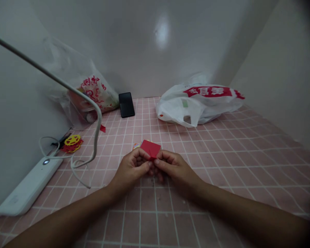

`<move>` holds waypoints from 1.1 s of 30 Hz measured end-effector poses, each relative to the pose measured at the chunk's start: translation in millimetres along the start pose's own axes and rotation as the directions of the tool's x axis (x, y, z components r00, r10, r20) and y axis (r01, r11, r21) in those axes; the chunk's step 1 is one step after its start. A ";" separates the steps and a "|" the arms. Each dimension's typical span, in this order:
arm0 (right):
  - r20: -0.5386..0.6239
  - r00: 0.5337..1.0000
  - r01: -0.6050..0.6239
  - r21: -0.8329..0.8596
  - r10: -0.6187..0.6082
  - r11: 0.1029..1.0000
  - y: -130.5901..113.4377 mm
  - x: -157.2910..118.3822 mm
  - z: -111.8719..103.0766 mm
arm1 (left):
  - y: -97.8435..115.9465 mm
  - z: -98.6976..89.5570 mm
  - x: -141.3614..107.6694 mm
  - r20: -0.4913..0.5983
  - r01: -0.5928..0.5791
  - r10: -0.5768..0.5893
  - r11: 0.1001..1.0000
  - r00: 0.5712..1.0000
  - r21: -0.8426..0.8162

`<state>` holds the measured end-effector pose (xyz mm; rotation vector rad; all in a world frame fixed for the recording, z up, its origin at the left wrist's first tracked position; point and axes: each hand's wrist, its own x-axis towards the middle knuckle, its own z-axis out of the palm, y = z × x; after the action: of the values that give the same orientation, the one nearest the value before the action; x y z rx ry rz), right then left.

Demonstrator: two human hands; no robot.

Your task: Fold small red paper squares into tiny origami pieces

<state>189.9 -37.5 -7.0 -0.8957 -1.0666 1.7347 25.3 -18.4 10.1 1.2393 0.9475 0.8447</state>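
Observation:
A small folded piece of red paper [150, 148] is held between my two hands near the middle of the view. My left hand [133, 166] pinches its near left edge between thumb and fingers. From the other side, my right hand [173, 167] grips the near right corner, its fingertips almost meeting those of my left hand. The fingers below the paper are partly hidden and slightly blurred. Just behind the paper on the left, a small colourful item [136, 145] peeks out, mostly covered.
Pink tiled surface [150, 227]. A black phone [126, 104] lies between a clear plastic bag [93, 93] and a white bag [181, 108]. At left are a white power strip [31, 187], yellow and red cut-outs [72, 140], and a grey cable [54, 77] crossing the view. A red scrap [102, 128] lies nearby.

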 end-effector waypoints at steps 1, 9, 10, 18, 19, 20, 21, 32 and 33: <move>0.006 1.000 0.003 0.003 -0.003 1.000 -0.4 -0.4 0.2 | -0.2 0.0 -0.2 0.004 0.006 -0.006 1.000 1.000 -0.005; -0.001 1.000 0.004 -0.014 -0.004 1.000 1.8 0.4 0.5 | -1.2 -0.9 -0.2 0.036 0.021 -0.019 0.999 0.999 -0.043; -0.003 1.000 0.001 -0.014 -0.002 1.000 2.3 0.5 0.6 | -0.8 -1.0 -0.3 0.043 0.030 -0.029 0.999 0.999 -0.041; 0.019 1.000 -0.005 -0.008 0.005 1.000 1.3 -0.4 0.1 | -0.5 -0.6 -0.7 0.067 0.019 -0.014 0.997 0.998 -0.072; 0.014 1.000 -0.005 0.000 0.005 1.000 1.2 -0.1 0.0 | -1.0 -1.0 -0.5 0.061 0.006 -0.001 0.997 0.998 -0.077; 0.013 1.000 -0.006 0.008 0.005 1.000 1.2 0.2 -0.1 | -1.6 -1.5 -0.3 0.058 -0.005 0.010 0.997 0.998 -0.077; 0.015 1.000 -0.004 0.015 0.004 1.000 1.3 0.4 -0.2 | -2.0 -2.0 -0.1 0.056 -0.013 0.017 0.997 0.998 -0.070; 0.041 0.999 0.021 0.022 -0.022 1.000 -0.4 0.5 -1.9 | -2.2 -4.2 0.8 0.049 -0.019 0.020 1.000 0.999 -0.007; 0.039 0.999 0.022 0.018 -0.022 1.000 -0.4 0.7 -2.0 | -1.7 -4.6 0.6 0.055 -0.027 0.027 1.000 0.998 0.001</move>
<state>191.6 -36.2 -7.4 -0.8392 -1.0810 1.7472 21.4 -16.3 7.9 1.2730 0.8895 0.8270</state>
